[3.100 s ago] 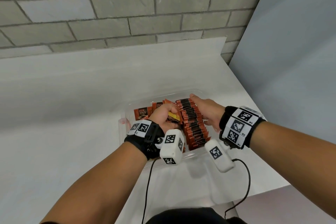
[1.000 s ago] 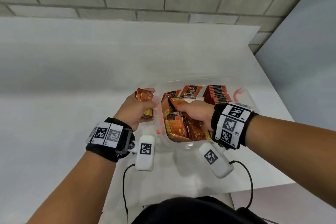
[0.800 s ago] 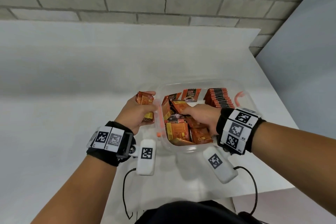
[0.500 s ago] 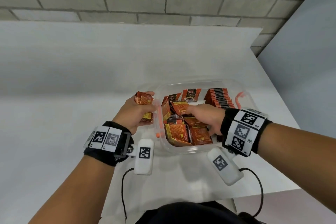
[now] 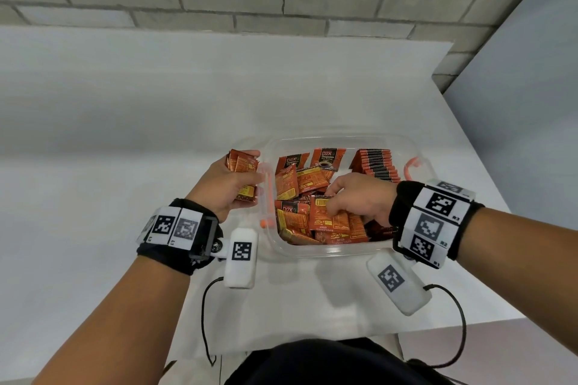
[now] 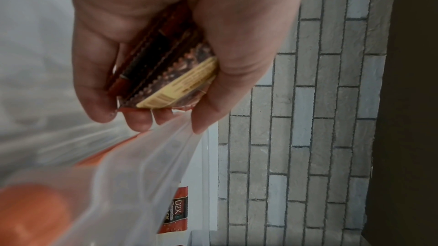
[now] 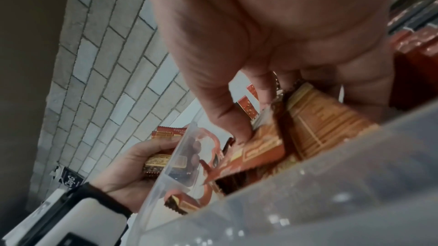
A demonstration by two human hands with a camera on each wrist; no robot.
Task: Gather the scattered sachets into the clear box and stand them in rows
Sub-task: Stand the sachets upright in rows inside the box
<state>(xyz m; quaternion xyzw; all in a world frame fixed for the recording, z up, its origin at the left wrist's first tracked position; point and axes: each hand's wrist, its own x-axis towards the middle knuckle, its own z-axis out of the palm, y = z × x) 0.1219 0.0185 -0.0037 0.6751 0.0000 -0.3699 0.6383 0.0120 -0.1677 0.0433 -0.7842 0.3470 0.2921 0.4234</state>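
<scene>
My left hand [image 5: 230, 186] grips a sachet stack [image 5: 242, 166] at 9 o'clock of the clear box [image 5: 328, 251]; right hand [image 5: 359, 200] pinches a loose sachet [image 5: 325, 212]; I'd square edges before standing.

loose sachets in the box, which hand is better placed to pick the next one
Right. The right hand is already inside the clear box, fingers on the loose sachets. The left hand is outside the box wall, gripping a stack of sachets, so it is occupied.

Bare forearms; black wrist straps [image 5: 175, 247] with white fiducial-tag panels [image 5: 433, 222]; white tagged camera pods [image 5: 241, 255], black cables [image 5: 205, 316]; dark clothing.
</scene>
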